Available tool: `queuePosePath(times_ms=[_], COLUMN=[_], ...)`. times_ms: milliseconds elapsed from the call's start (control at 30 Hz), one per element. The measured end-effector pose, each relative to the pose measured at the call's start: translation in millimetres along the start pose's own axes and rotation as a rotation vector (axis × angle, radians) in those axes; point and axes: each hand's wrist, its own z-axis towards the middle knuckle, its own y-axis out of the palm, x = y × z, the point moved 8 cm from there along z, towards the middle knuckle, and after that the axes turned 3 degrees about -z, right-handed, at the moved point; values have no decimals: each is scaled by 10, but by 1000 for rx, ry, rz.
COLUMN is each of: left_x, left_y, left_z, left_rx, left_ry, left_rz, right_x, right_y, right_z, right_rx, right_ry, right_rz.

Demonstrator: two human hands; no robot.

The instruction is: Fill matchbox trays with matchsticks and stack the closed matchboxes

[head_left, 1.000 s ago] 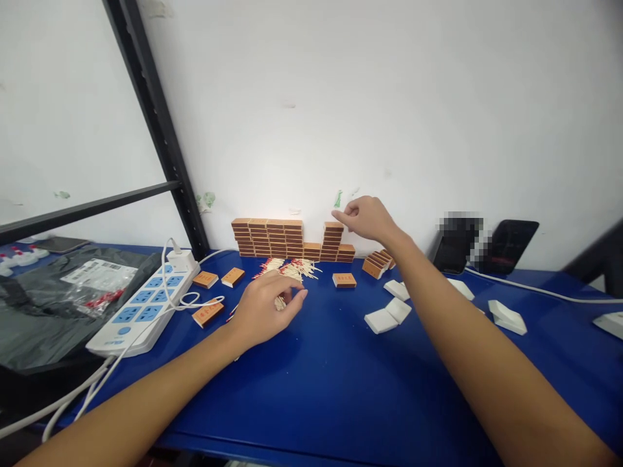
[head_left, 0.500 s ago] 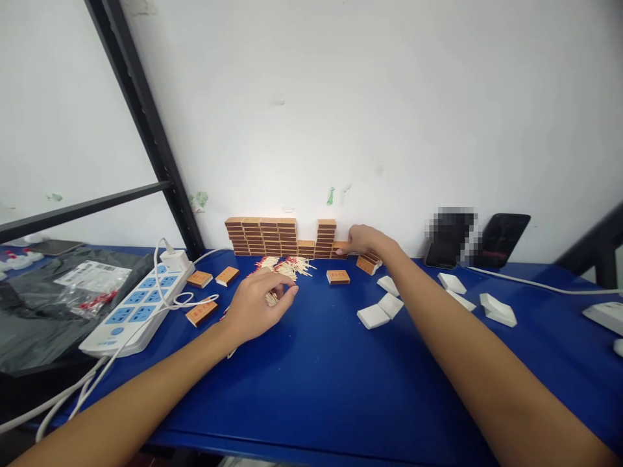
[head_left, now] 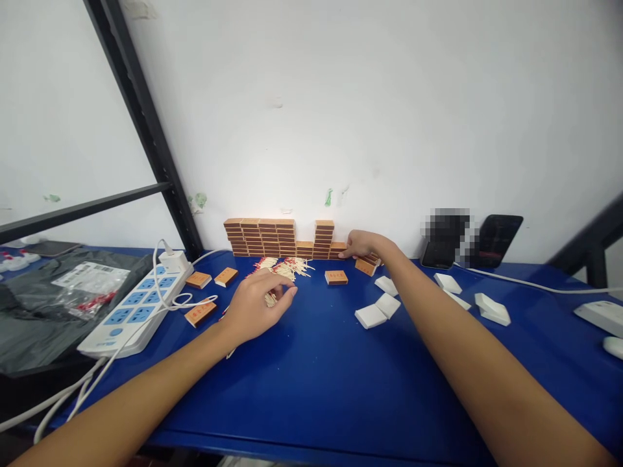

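Stacked matchboxes [head_left: 261, 238] form a low wall against the white wall, with a lower part and one taller column [head_left: 324, 239] toward its right. My right hand [head_left: 363, 243] reaches to the right end of the stack, its fingertips at the low boxes [head_left: 337, 250]; what lies under the palm is hidden. My left hand [head_left: 260, 301] hovers over the table beside loose matches [head_left: 292, 267], thumb and fingers curved apart with nothing seen between them. A single matchbox [head_left: 336, 277] lies in front of the stack, and tilted boxes [head_left: 366, 264] rest by my right wrist.
Several matchboxes [head_left: 226, 277] lie left, near a white power strip [head_left: 134, 311] with cables. White trays or boxes [head_left: 370, 316] are scattered at the right. Two dark phones [head_left: 500, 240] lean on the wall. A grey plastic bag [head_left: 34, 292] lies far left.
The view has shifted slightly. My right hand's fingertips sit a little differently at the low boxes on the stack's right end. My left hand keeps its pose.
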Motion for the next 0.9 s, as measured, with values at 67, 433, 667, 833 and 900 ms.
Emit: queuePosePath(times_ms=[67,433,667,833,900], left_x=[-3,18,23,40,42], left_y=[1,3,20,22,22], left_z=[-3,-10,-12,-11,-14], left_rx=[0,-6,-28,-29,-30], left_ry=[4,10,-5,2,3], left_rz=[-6,-9,-17,-23,-22], right_x=[-13,-572,-454,-479,-507], right_y=[-10,-223,52,169,226], right_z=[-60,-359,-213,-122,-110], right_rx=[-27,-12,-191,-225,-263], right_ry=[9,-169,-259,-275,-262], right_rz=[-4,-12,181,199,188])
